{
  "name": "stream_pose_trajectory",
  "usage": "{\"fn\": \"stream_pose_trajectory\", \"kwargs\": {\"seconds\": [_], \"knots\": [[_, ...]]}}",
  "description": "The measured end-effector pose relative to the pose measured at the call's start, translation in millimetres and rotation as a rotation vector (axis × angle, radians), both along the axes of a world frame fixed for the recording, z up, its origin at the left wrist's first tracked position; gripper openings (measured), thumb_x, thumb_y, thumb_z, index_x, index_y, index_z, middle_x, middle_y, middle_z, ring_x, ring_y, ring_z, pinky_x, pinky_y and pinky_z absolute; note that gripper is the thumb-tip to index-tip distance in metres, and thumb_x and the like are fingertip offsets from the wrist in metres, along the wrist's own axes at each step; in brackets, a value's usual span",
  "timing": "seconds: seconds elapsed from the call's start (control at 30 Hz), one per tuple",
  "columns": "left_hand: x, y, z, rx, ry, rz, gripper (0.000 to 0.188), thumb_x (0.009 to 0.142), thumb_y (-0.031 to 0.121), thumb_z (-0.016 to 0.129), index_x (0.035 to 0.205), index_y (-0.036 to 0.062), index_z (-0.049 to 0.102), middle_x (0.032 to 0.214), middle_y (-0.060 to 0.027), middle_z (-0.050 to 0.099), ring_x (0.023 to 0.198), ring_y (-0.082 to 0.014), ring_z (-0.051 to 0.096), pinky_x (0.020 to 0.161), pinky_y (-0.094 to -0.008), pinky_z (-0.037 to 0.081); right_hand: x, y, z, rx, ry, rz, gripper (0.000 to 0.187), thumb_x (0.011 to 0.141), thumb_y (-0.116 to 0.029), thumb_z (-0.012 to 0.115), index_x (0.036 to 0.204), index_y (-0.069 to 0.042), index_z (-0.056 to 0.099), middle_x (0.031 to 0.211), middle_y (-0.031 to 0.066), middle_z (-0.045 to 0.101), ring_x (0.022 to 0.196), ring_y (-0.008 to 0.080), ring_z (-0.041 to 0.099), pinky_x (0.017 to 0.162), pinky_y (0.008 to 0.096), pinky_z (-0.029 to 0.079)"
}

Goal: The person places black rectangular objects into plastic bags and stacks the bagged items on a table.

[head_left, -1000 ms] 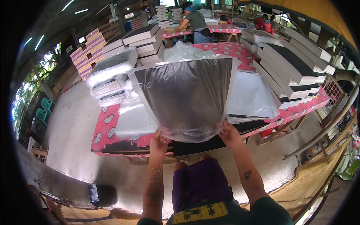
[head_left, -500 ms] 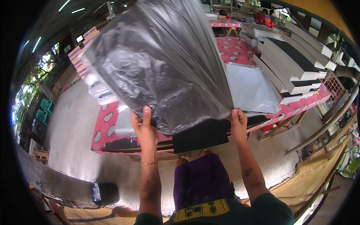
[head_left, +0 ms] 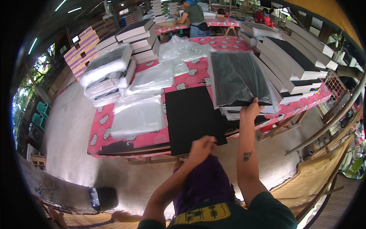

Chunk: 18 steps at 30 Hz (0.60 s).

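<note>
My right hand [head_left: 252,109] pinches the near edge of a clear plastic bag [head_left: 237,78] with a black board in it. The bag lies flat on a pile of clear plastic bags [head_left: 233,114] at the right of the table. Above the near edge of a bare black board [head_left: 189,110], my left hand [head_left: 203,148] is bent inward, its fingers curled and smeared by motion. That black board lies at the table's front, jutting slightly past the edge. Left of it rest flat clear plastic bags [head_left: 138,116].
The table has a pink patterned cover [head_left: 100,129]. Stacked black-topped blocks [head_left: 291,61] stand at its right side. Plastic-wrapped stacks [head_left: 108,72] and another black-topped stack [head_left: 141,40] line the left. Crumpled plastic [head_left: 183,49] lies farther back. A person [head_left: 192,17] works at another table behind.
The bag, held up by both hands before, now lies on the pile at the right. My left hand has let go and moved right and down, over the black board's near edge.
</note>
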<state>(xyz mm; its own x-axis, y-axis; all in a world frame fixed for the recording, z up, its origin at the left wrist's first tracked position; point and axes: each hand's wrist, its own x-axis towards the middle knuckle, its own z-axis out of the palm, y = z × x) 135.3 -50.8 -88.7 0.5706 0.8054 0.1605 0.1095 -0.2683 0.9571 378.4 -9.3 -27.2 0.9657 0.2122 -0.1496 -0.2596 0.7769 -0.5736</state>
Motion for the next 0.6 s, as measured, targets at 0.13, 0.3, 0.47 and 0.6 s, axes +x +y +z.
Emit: {"fn": "stream_pose_trajectory", "kwargs": {"seconds": [0.13,0.3,0.47,0.6], "knots": [[-79,85,-5,0.455,0.218,0.491,0.013,0.086,0.014,0.060,0.095,0.0051,0.063,0.091,-0.0165,0.066,0.072,-0.0335,0.065,0.063,-0.0391,0.051,83,-2,-56,-0.239,-0.073,-0.119,0.060,0.092,-0.014,0.054,0.139,0.000,0.019,0.139,0.0191,0.032,0.120,0.0293,0.043,0.103,0.0456,0.035],[-222,163,-22,0.602,0.651,0.549,0.014,0.080,0.015,0.065,0.089,0.0036,0.064,0.088,-0.0214,0.063,0.084,-0.0394,0.061,0.073,-0.0460,0.049,63,-24,-43,-0.344,-0.076,-0.017,0.065,0.089,-0.032,0.060,0.139,0.000,0.034,0.146,0.0149,0.031,0.127,0.0289,0.037,0.108,0.0434,0.026],[-237,194,-11,0.568,0.594,0.581,0.014,0.080,0.018,0.066,0.085,0.0049,0.064,0.079,-0.0201,0.062,0.078,-0.0389,0.060,0.071,-0.0442,0.048,-6,-55,-21,-0.345,-0.504,0.054,0.052,0.091,-0.029,0.059,0.135,-0.005,0.043,0.132,0.0132,0.046,0.122,0.0252,0.045,0.103,0.0391,0.035],[-245,198,-12,0.458,0.711,0.328,0.011,0.081,0.015,0.065,0.086,0.0058,0.064,0.080,-0.0183,0.063,0.077,-0.0348,0.062,0.069,-0.0427,0.048,-93,-44,-19,-0.310,-0.586,0.657,0.029,0.091,-0.016,0.059,0.119,-0.008,0.055,0.114,0.0054,0.057,0.098,0.0170,0.060,0.083,0.0312,0.047]]}}
